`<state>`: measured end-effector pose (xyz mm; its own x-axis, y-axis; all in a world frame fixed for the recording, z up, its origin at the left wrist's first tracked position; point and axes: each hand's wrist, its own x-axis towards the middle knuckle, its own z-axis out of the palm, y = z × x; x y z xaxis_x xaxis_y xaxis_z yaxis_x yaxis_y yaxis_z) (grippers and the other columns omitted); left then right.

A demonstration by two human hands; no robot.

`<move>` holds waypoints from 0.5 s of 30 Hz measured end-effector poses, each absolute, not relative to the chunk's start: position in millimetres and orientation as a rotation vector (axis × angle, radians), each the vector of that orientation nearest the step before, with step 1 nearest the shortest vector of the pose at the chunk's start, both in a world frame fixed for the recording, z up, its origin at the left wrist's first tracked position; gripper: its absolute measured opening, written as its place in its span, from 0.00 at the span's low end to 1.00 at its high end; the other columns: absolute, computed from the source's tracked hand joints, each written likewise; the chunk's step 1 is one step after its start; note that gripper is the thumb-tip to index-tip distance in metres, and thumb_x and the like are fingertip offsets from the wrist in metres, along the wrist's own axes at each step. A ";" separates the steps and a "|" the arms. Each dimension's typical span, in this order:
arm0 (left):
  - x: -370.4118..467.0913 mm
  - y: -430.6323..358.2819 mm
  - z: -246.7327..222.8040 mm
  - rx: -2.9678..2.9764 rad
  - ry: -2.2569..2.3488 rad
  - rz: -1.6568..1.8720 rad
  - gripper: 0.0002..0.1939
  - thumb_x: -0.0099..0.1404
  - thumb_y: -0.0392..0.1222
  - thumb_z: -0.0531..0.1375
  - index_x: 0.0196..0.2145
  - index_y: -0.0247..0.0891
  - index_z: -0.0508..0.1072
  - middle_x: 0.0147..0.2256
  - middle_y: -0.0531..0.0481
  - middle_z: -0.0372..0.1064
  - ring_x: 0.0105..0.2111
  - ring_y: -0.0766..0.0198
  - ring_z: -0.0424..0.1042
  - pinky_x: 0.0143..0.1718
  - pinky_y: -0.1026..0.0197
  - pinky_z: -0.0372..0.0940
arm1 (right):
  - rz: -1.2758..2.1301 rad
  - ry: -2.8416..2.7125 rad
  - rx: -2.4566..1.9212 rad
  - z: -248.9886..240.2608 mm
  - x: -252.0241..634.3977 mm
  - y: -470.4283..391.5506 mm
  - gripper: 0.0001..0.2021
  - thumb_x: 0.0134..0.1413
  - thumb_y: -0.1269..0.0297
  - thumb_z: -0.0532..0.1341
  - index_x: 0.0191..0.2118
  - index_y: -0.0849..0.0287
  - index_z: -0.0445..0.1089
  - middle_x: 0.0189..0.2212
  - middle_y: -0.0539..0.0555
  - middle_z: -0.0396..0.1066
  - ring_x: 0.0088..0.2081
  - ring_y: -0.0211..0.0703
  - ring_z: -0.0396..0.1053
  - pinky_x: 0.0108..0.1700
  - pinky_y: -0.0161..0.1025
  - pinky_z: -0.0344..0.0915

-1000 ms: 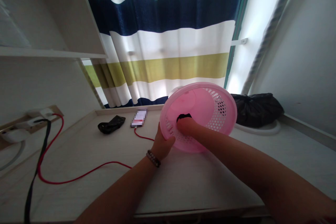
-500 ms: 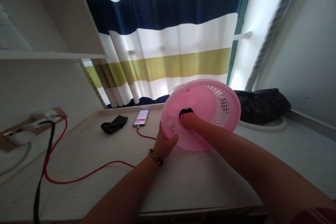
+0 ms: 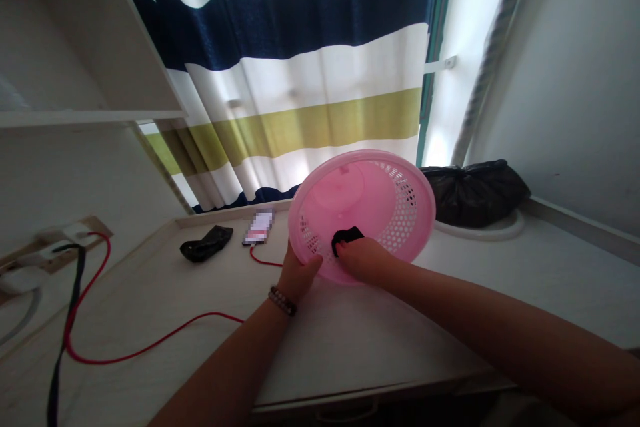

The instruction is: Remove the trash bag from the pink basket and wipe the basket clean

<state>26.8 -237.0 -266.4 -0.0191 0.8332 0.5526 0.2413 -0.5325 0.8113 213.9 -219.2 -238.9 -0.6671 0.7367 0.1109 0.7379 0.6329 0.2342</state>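
A pink plastic basket with perforated sides is tilted so that its mouth faces me. My left hand, with a beaded bracelet on the wrist, grips the rim at the lower left, thumb inside. Inside the mouth, near the lower wall, my right hand is closed on a crumpled black cloth. The fingertips press the cloth; its exact kind cannot be made out.
Left on the white desk lie a black plastic bag and a phone on a red cable. A power strip sits at far left. A full black bag stands right, before striped curtains.
My right hand has drawn the black cloth from deeper in the basket toward its lower rim. The left hand keeps its hold. The whole view has shifted slightly.
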 end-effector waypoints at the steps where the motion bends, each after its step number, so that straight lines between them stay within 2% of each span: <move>1: 26.9 -236.9 -266.0 1.771 1.125 1.585 0.37 0.51 0.36 0.64 0.58 0.36 0.58 0.53 0.39 0.66 0.55 0.48 0.66 0.58 0.41 0.59 | -0.405 -2.840 -1.282 -238.7 213.6 -218.5 0.18 0.57 0.73 0.50 0.50 0.69 0.67 0.39 0.71 0.72 0.36 0.50 0.73 0.39 0.45 0.65; 8: 27.5 -235.2 -262.4 1.713 1.018 1.565 0.38 0.50 0.35 0.64 0.59 0.36 0.57 0.55 0.38 0.64 0.56 0.48 0.65 0.56 0.43 0.61 | -0.425 -2.807 -1.341 -236.4 195.8 -171.4 0.16 0.55 0.71 0.54 0.47 0.71 0.70 0.40 0.72 0.72 0.40 0.52 0.72 0.43 0.47 0.65; 12: 27.6 -237.0 -259.6 1.727 0.980 1.572 0.39 0.50 0.31 0.62 0.60 0.38 0.55 0.53 0.40 0.65 0.54 0.50 0.67 0.56 0.44 0.62 | -0.396 -2.742 -1.486 -240.5 184.4 -130.4 0.14 0.54 0.69 0.56 0.45 0.70 0.71 0.43 0.71 0.71 0.44 0.55 0.71 0.45 0.49 0.64; 15: 26.9 -238.3 -257.7 1.736 0.939 1.590 0.40 0.50 0.28 0.60 0.60 0.39 0.56 0.52 0.42 0.66 0.52 0.52 0.68 0.55 0.45 0.63 | -0.365 -2.642 -1.556 -243.4 180.4 -109.9 0.16 0.57 0.68 0.54 0.47 0.69 0.70 0.47 0.70 0.70 0.47 0.54 0.69 0.49 0.49 0.62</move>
<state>26.9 -238.3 -257.7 0.0331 0.8203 0.5709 0.1042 -0.5710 0.8143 180.4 -109.9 -243.4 -0.4911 0.8552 0.1656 0.8681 0.4646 0.1749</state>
